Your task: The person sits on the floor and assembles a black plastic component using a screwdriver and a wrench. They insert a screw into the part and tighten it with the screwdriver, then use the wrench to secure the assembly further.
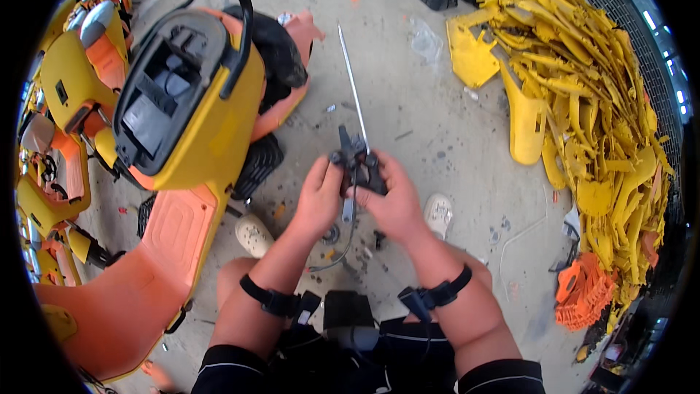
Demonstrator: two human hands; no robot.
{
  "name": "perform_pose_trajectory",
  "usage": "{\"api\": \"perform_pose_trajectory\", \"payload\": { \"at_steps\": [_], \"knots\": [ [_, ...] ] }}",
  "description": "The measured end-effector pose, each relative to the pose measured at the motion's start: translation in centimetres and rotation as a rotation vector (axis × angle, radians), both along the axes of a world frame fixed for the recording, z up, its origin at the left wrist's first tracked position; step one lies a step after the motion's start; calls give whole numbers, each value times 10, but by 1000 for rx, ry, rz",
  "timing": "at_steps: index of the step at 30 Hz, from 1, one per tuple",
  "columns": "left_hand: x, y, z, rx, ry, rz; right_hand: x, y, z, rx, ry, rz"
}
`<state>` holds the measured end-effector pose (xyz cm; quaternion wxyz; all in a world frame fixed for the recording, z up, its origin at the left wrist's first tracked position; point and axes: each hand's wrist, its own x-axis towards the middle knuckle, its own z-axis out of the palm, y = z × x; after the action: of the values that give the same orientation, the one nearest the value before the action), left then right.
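Observation:
My left hand [320,193] is closed around a small black part [345,147] with a lever-like piece jutting up. A thin dark cable [354,237] hangs from it and curls toward the floor. Close beside it, my right hand [394,197] is closed on what looks like a long screwdriver [351,76]; its bare metal shaft points away from me and its dark handle is mostly hidden. The right hand also touches the black part. A flat grey piece [348,208] shows between the hands; whether it belongs to the part I cannot tell.
To the left stands a yellow and orange scooter body [222,124], with more scooters [69,91] behind it. A tall heap of yellow plastic panels [594,117] fills the right side, with orange pieces [583,292] by its near end. Small debris [364,252] litters the concrete floor [415,117].

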<state>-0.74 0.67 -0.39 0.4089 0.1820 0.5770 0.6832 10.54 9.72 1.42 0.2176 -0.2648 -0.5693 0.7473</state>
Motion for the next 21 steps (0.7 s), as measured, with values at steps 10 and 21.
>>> {"api": "perform_pose_trajectory", "payload": {
  "at_steps": [10, 21],
  "knots": [
    [-3, 3, 5, 23, -160, -89, 10, 15, 20, -94, 19, 77],
    [-13, -16, 6, -27, -404, -128, 8, 2, 20, -140, 19, 84]
  ]
}}
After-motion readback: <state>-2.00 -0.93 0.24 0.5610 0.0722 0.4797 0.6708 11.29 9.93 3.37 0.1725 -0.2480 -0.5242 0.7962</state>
